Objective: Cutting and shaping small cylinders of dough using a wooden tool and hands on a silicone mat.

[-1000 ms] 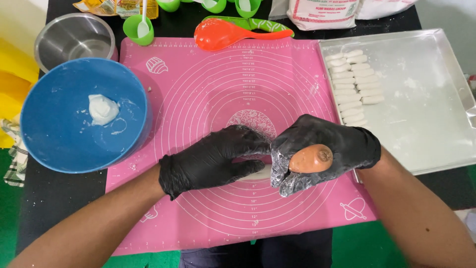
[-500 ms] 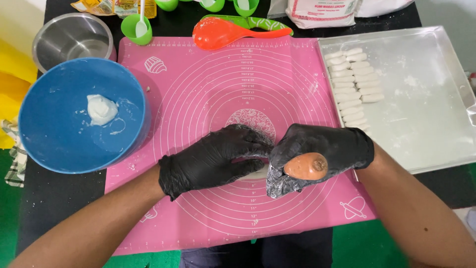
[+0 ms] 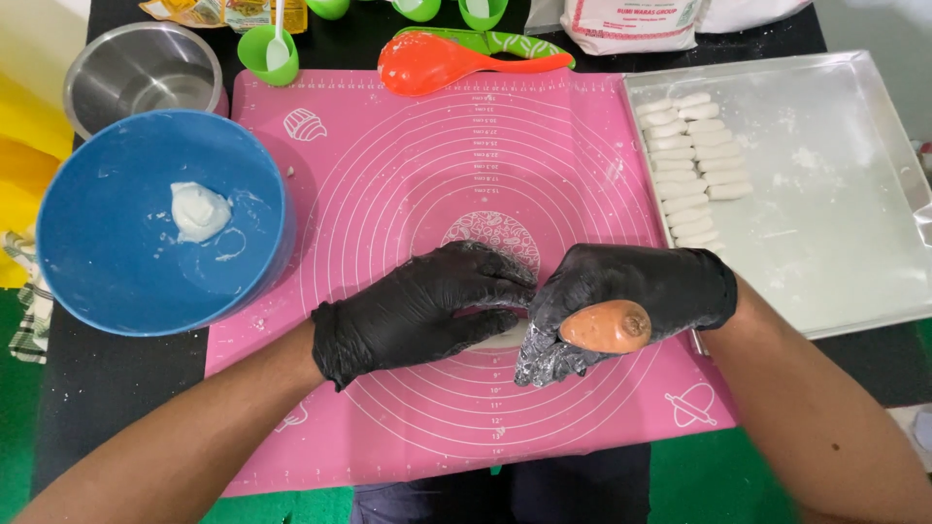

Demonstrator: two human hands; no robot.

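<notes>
Dough (image 3: 500,337) between bowl (image 3: 116,281), tray (image 3: 854,194)

Left of the pink mat (image 3: 408,175) printed with white circles sits a blue bowl (image 3: 107,281) holding white dough (image 3: 199,211). Above the mat lies an orange spoon (image 3: 437,63). Black gloves cover both hands.

Single head-worn view, looking steeply down — close over pink mat (image 3: 408,194), near hands

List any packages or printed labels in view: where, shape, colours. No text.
White bag: top edge, right of centre, behind the tray; soft, bulging, red and green print.
Yellow packet: top left, behind the steel bowl; flat, yellow-orange, mostly cut off.
Pink mat: centre; printed white rings and icons.
</notes>
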